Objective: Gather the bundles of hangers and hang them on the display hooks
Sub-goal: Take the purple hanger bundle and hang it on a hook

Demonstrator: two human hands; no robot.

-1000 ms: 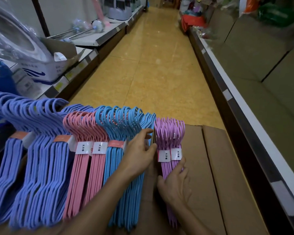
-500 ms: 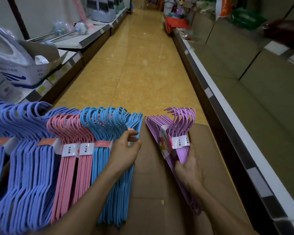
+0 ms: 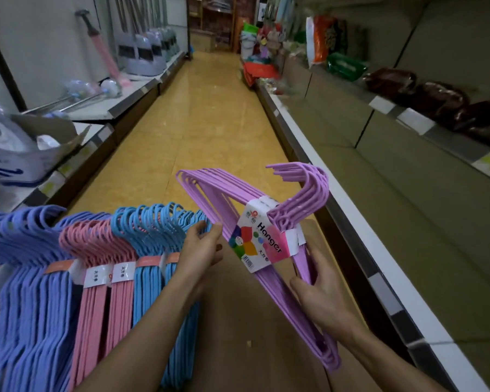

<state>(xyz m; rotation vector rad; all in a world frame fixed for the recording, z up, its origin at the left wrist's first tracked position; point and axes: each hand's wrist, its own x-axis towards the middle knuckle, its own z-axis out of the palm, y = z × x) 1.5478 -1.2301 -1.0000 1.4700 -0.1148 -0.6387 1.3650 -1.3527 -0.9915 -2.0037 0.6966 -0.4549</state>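
Observation:
My right hand [image 3: 318, 287] grips a bundle of purple hangers [image 3: 210, 185], lifted and tilted above a cardboard box [image 3: 238, 321]; its paper label reads "Hanger". My left hand [image 3: 201, 250] rests against the edge of the blue hanger bundles [image 3: 153, 278], fingers curled on them. Beside these lie pink hanger bundles [image 3: 102, 281] and lilac-blue hanger bundles [image 3: 26, 292], all lined up on the box with hooks pointing away from me. No display hooks are visible.
A yellow-tiled aisle [image 3: 210, 108] runs ahead. Shelving on the left [image 3: 119, 108] holds a torn carton, brushes and dustpans. On the right, shelves [image 3: 393, 114] carry dark packets, and the lower shelf [image 3: 408, 222] is bare.
My right hand has raised the purple bundle off the box and turned it so the label faces me. My view has lifted toward the aisle. My left hand stayed on the blue bundles.

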